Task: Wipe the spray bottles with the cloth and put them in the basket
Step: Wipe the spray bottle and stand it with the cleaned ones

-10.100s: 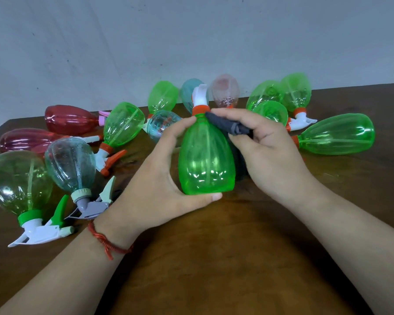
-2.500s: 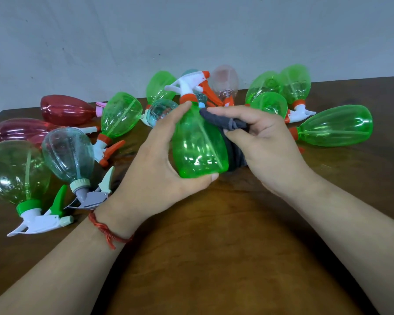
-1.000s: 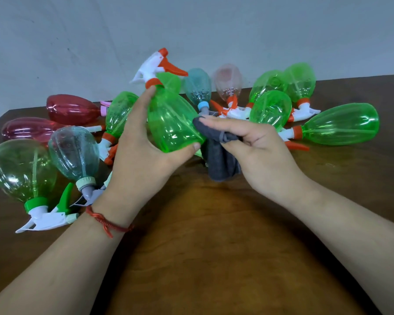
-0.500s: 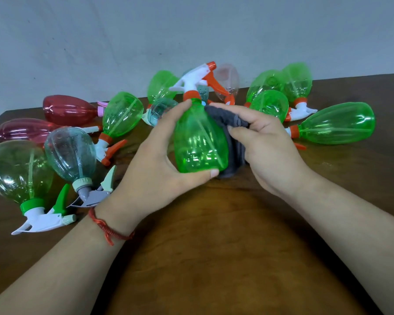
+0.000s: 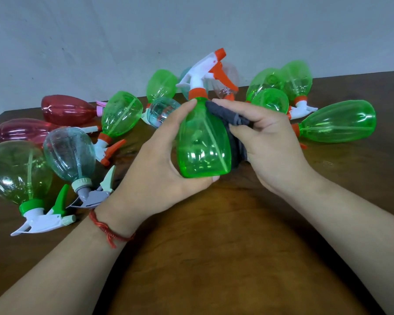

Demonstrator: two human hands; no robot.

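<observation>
— Gripping what with the left hand?

— Wrapping it round the green spray bottle: reaching the thumb up to the neck, just under the orange collar, curling the fingers round the back, showing one fingertip beneath the base. Holding it nearly upright, white-and-orange trigger head topmost, nozzle pointing up and to the right.

— Holding it where?

— Over the middle of the brown wooden table, between both hands, in front of the heap. Resting on the wood or hovering just off it: cannot tell.

— And doing what with the right hand?

— Pinching a dark grey cloth between thumb and curled fingers, pressing it onto the bottle's right shoulder, trailing the rest down along the bottle's right side.

— Wearing anything?

— Wearing a red string bracelet on the left wrist.

— Looking at what else?

— Looking at other spray bottles strewn on their sides in an arc behind and to the left: two red bottles at far left, a pale green bottle with a green-and-white trigger nearest the left edge, a clear bluish bottle just beside it, a green bottle with an orange trigger behind those, a large green bottle off to the right, well apart from the held one. Facing a plain grey wall beyond the table.
</observation>
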